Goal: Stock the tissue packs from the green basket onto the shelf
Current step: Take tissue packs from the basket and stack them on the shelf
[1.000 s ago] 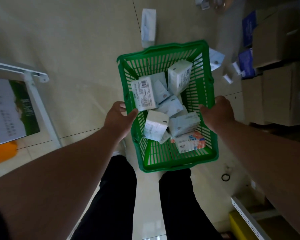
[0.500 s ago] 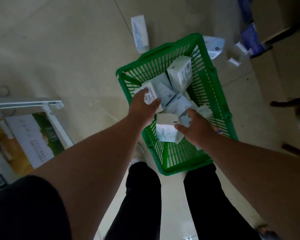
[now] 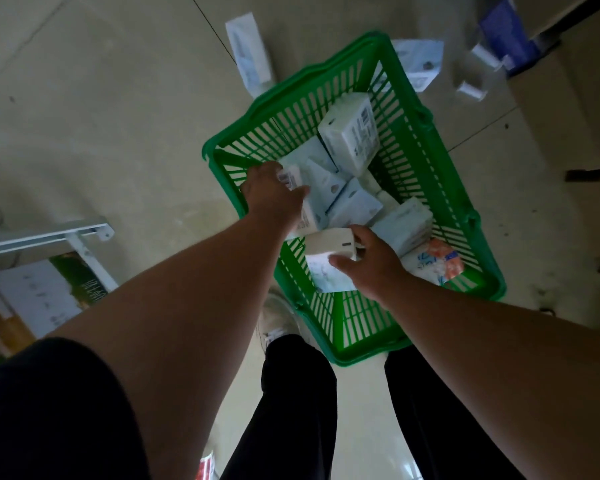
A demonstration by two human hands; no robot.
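A: Where do the tissue packs stand?

B: Nearly all lie jumbled in the green basket [image 3: 426, 157], which sits on the floor [image 3: 101, 116] in front of the person's legs. One second ago both hands gripped the basket's side rims; now both are inside it. The left hand [image 3: 274, 192] is closed over a barcoded pack [image 3: 293, 180] at the left wall. The right hand [image 3: 371, 261] has its fingers [image 3: 343, 262] wrapped onto a white pack [image 3: 326, 252] nearer the person.

A: So the carrying is done?

B: I judge so. The basket is set down and picking has begun, two packs at once. Neither pack looks lifted clear yet.

A: What can't you make out?

B: The shelf to be stocked. A white metal frame [image 3: 77, 233] shows at the left edge, cut off, and I cannot tell if that is the target. The left palm covers most of its pack, so how firm that hold is stays hidden. The picture is dim and smeared. An orange-printed pack [image 3: 437, 265] lies at the right wall, its print unreadable. Loose packs [image 3: 250, 53] lie on the floor beyond the basket, and the dark boxes [image 3: 506, 29] at the top right are too blurred to name.
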